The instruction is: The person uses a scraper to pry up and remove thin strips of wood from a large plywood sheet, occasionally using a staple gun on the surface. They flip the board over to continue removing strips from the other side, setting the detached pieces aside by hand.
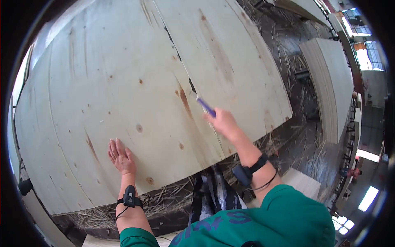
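My right hand (224, 122) is wrapped round the handle of a slim purple tool (207, 107), inward from the wooden sheet's (107, 90) near edge, its tip beside the dark seam (192, 85); it looks light and stiff, best held by that handle. My left hand (121, 159) lies flat, fingers extended, gripping nothing, nearer that edge

The head-worn fisheye looks down over the near edge of the wood panel (103, 90). It faces forward, fairly close.
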### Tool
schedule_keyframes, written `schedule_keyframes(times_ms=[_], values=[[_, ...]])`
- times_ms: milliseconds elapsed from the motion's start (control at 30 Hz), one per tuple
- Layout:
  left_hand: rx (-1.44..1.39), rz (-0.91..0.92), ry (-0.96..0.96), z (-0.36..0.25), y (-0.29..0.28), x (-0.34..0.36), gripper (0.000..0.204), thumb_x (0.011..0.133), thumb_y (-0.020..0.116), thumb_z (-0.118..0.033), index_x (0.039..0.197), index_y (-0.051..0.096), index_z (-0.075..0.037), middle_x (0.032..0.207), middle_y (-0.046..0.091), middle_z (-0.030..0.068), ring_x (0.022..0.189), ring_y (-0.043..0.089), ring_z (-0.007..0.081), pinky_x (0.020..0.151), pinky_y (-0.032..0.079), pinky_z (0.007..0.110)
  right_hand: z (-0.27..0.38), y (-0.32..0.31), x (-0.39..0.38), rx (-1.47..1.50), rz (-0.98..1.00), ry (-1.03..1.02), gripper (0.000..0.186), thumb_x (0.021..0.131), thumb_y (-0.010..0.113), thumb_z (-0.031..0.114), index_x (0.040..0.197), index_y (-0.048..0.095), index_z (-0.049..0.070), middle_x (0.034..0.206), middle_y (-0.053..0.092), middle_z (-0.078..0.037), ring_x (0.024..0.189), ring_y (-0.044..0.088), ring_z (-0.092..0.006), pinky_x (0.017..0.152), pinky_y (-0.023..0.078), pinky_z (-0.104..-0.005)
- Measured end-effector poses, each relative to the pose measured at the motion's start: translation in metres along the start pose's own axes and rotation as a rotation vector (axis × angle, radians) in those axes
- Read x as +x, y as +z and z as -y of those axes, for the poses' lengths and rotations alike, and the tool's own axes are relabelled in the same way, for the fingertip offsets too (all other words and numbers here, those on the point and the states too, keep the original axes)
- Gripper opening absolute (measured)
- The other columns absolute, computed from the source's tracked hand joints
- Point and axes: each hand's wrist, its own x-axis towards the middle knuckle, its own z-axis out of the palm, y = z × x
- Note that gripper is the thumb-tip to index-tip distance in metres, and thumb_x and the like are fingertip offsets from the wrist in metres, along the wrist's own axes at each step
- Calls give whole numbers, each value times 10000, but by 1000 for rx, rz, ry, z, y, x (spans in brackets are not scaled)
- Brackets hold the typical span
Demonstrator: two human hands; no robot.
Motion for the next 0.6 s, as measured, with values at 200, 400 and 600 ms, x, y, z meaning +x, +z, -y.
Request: schedule_keyframes(times_ms=[200,400,600], values=[[-9,16,-14,5,-5,0,587,952,471,-308,1507,358,-155,1586,297,107,1482,233,274,1206,132,450,40,6,-1,191,25,-72,399,892,643,398,835,646,4,621,602,-149,588,613,-302,595,484,-387],[-7,20,-18,12,-7,-9,589,949,479,-311,1506,360,-157,1589,291,99,1484,229,269,1206,133,450,101,-27,-63,512,206,-330,199,875,658,235,819,633,46,678,615,-160,618,622,-270,589,472,-384],[-10,-4,-1,6,-7,-9,590,954,481,-310,1510,351,-161,1590,292,91,1483,231,265,1202,141,450,67,-24,-155,583,-41,-450,149,918,659,160,826,605,55,694,595,-63,671,555,-101,611,461,-312]])
